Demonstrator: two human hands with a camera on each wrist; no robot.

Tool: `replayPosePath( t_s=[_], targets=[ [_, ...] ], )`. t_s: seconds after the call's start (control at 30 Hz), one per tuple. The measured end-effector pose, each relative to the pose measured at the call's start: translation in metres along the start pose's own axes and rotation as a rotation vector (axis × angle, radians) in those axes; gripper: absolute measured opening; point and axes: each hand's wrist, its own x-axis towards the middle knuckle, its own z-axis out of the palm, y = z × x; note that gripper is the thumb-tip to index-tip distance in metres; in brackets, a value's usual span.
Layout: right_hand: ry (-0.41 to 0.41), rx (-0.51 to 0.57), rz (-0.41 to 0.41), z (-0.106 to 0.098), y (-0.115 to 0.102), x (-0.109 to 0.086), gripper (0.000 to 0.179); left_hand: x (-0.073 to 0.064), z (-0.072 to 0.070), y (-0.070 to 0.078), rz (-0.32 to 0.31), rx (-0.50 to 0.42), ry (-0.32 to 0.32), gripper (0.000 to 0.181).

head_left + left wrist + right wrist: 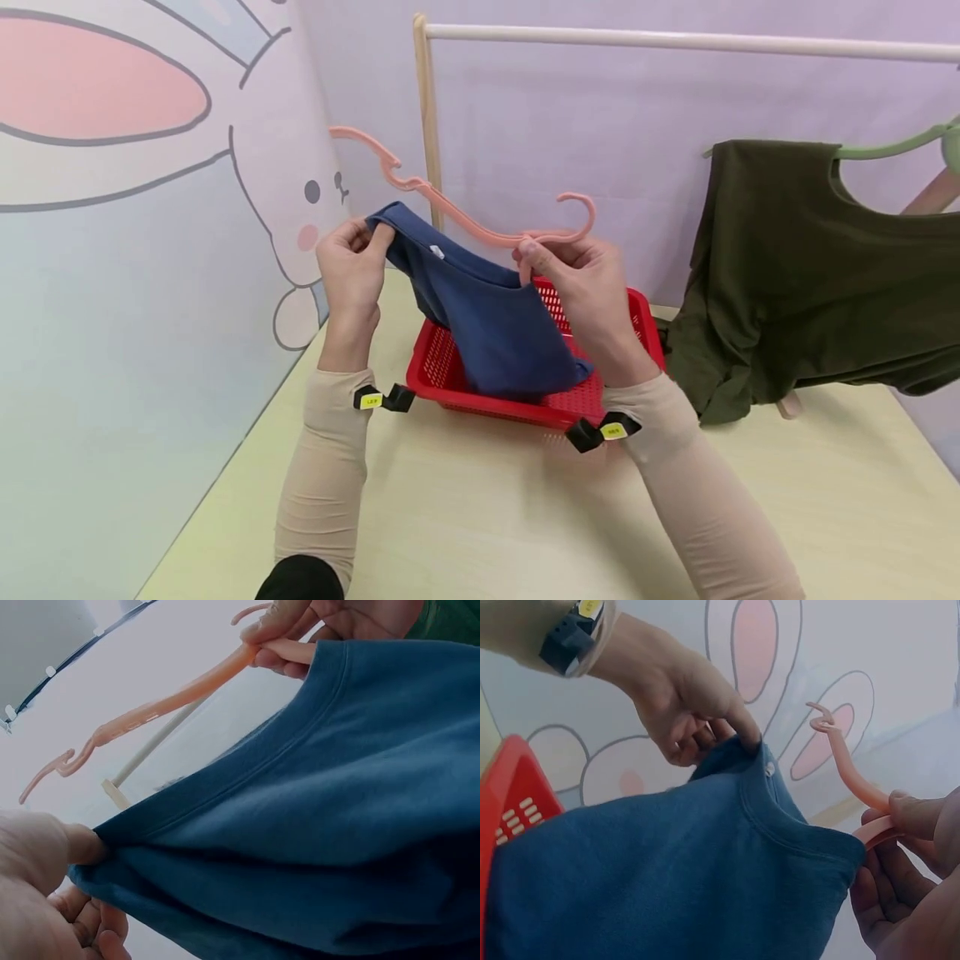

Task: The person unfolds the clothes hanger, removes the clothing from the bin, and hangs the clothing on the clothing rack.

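A blue T-shirt (pixel 495 325) hangs by its neckline, its lower part down in a red basket (pixel 427 387). At one side of the collar my left hand (pixel 351 271) pinches the fabric between thumb and fingers, plain also in the left wrist view. My right hand (pixel 588 287) grips a pink hanger (pixel 465 221) near its hook. One hanger arm goes down into the neck opening of the shirt, where its end is hidden by cloth. The other arm sticks out above the collar to the upper left. A small white label shows inside the collar.
Behind the basket stands a clothes rack with a white rail (pixel 675 39) and wooden posts (pixel 429 117). A dark green shirt (pixel 817 275) hangs on a green hanger (pixel 892 150) at the right. A wall with a cartoon rabbit (pixel 277 167) borders the pale table (pixel 465 517) on the left.
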Motion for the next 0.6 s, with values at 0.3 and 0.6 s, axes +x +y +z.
replayPosePath(
  t_s=[0.3, 0.6],
  targets=[
    [-0.012, -0.199, 0.008, -0.031, -0.019, 0.008, 0.022, -0.001, 0.003, -0.005, 0.022, 0.028, -0.098, 0.011],
    [-0.073, -0.281, -0.035, -0.050, -0.046, 0.024, 0.025, -0.002, -0.004, -0.007, 0.007, 0.081, -0.228, 0.024]
  ],
)
